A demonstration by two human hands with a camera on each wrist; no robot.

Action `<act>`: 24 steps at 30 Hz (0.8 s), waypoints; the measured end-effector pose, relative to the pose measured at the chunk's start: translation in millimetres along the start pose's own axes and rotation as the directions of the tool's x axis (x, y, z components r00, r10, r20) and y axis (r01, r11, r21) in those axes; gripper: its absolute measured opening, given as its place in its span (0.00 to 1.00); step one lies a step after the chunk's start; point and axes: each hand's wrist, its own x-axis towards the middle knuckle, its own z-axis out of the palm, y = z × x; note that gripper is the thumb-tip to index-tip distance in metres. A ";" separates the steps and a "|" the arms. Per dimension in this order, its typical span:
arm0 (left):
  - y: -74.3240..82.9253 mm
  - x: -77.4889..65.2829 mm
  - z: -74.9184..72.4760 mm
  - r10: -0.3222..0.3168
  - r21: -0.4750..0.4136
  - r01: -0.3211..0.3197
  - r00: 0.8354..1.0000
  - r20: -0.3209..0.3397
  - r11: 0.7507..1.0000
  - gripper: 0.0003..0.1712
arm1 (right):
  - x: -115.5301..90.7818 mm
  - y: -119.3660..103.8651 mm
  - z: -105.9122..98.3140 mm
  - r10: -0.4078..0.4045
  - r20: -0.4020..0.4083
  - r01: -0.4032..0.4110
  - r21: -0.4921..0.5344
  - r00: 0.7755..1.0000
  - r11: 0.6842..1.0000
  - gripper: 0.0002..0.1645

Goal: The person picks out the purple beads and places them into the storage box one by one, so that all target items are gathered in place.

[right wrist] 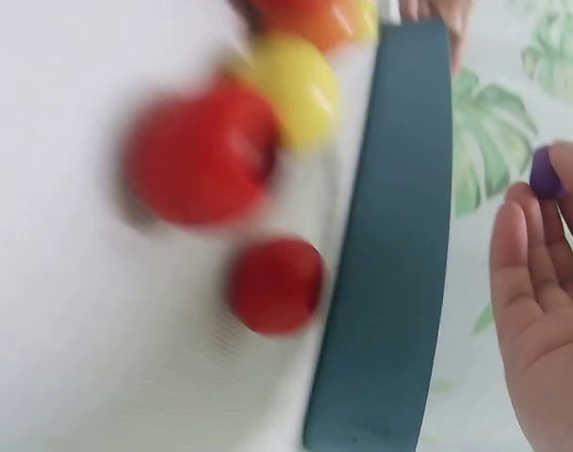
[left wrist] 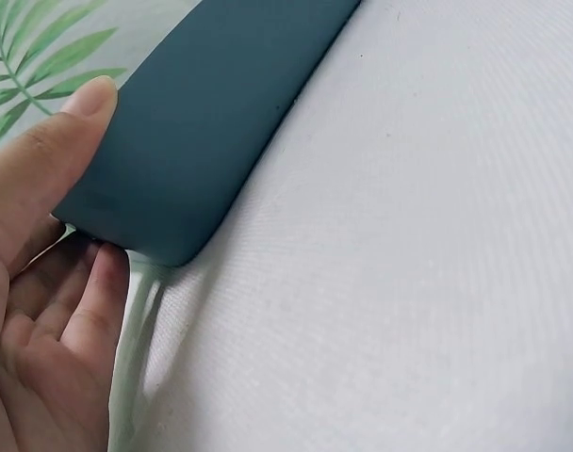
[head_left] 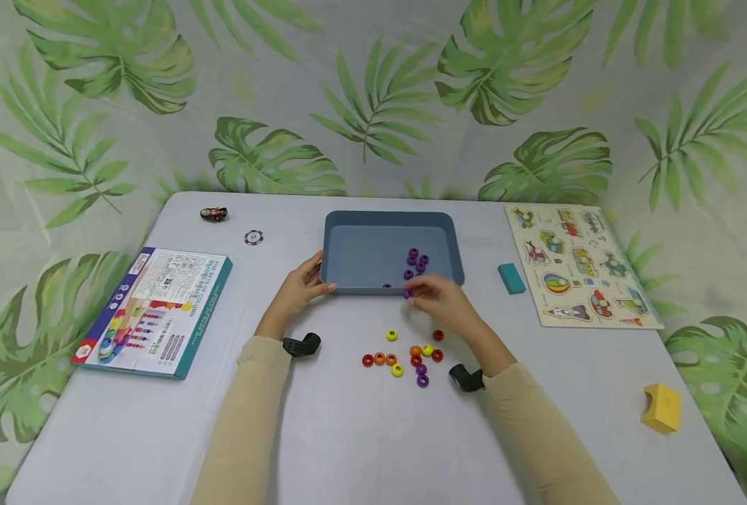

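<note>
The tray (head_left: 388, 249) was a plain slate blue, darker and more teal in both wrist views. The beads (head_left: 424, 259) showed four solid colours: purple, yellow, orange and red. The tablecloth (head_left: 360, 435) was white, and the backdrop (head_left: 376, 112) bore green leaves on pale grey. The box (head_left: 177, 301) mixed white, blue and red, with a teal edge and a multicoloured print. The puzzle board (head_left: 584, 266) was cream, with small pictures in red, green, yellow and blue. The oblong block (head_left: 511, 278) was teal, the notched block (head_left: 662, 408) yellow. The chip (head_left: 254, 238) was black and white; the sleeves (head_left: 240, 421) were beige.
</note>
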 end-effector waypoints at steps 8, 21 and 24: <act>15.4 -7.5 2.4 -0.003 -0.009 0.003 1.000 0.010 1.000 0.45 | 43.3 20.8 -16.6 0.113 -0.116 -0.104 0.075 0.987 0.992 0.17; 0.4 0.9 -1.5 0.008 0.003 -0.008 1.000 0.001 1.000 0.47 | 68.2 37.3 -16.7 0.216 -0.067 -0.225 -0.195 0.974 0.955 0.12; -1.9 1.6 -1.0 0.010 -0.002 -0.010 1.000 -0.003 1.000 0.47 | 69.6 38.8 -17.2 0.215 -0.049 -0.221 -0.231 0.975 0.948 0.11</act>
